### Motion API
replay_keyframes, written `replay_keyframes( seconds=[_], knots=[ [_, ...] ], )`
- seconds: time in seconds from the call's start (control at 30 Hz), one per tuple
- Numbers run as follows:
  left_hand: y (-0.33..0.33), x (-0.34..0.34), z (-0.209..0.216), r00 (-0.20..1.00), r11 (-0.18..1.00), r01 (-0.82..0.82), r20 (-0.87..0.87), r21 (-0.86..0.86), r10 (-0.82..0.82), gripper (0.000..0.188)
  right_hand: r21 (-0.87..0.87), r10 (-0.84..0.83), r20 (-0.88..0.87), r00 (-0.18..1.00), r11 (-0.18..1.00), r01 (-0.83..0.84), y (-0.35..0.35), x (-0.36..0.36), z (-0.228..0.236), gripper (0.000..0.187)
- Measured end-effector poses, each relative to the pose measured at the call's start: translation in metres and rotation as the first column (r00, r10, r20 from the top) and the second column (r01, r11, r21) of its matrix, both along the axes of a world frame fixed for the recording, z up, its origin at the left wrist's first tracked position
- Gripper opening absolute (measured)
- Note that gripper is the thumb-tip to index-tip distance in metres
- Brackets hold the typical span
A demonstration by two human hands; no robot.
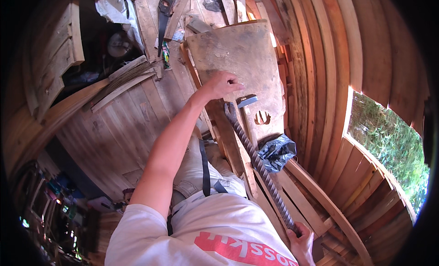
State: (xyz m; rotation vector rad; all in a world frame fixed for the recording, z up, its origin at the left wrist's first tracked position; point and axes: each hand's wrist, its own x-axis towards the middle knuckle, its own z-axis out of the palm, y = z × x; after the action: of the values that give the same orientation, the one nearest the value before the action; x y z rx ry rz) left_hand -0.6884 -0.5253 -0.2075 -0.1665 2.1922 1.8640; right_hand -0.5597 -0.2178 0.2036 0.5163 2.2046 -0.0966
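My left hand point(224, 84) is closed, fingertips pinched together, over a worn plywood board point(247, 51); I cannot make out what it holds, if anything. Below it lies the forked end of a long twisted metal crowbar point(258, 163), which slants down to the lower right. Around the crowbar's near end my right hand point(302, 244) is closed, partly cut off by the lower edge. Beside the forked end rests a hammer point(247, 100), its wooden handle pointing toward me.
A black plastic bag point(277, 152) sits right of the crowbar, close to a cut-out hole in the board. Loose planks point(302, 199) run along the right. At the far left, a handsaw point(163, 21) lies on the plank floor point(114, 124). The slatted wall point(320, 83) has an opening onto greenery.
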Motion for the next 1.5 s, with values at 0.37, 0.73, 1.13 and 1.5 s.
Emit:
replay_keyframes(
  seconds=[0.37,0.73,1.13,1.5],
  knots=[
    [-0.003,0.004,-0.014,0.995,0.994,-0.008,0.1,0.113,-0.003,0.04,-0.094,0.045,-0.025,0.999,0.995,-0.047,0.031,0.038,-0.019,0.035],
    [-0.004,0.001,-0.001,0.987,1.0,0.011,0.161,0.014,-0.013,0.032,-0.171,0.015,-0.072,0.997,0.985,-0.027,0.06,0.067,-0.049,0.029],
    [-0.003,0.002,-0.007,0.992,1.0,-0.006,0.128,0.02,0.003,0.035,-0.202,-0.043,-0.065,0.997,0.979,0.029,0.076,0.092,-0.068,0.037],
    [-0.006,0.004,-0.008,0.995,1.0,0.003,0.103,0.001,-0.003,0.03,-0.305,-0.079,-0.081,0.994,0.951,0.05,0.099,0.121,-0.097,0.045]
  ],
)
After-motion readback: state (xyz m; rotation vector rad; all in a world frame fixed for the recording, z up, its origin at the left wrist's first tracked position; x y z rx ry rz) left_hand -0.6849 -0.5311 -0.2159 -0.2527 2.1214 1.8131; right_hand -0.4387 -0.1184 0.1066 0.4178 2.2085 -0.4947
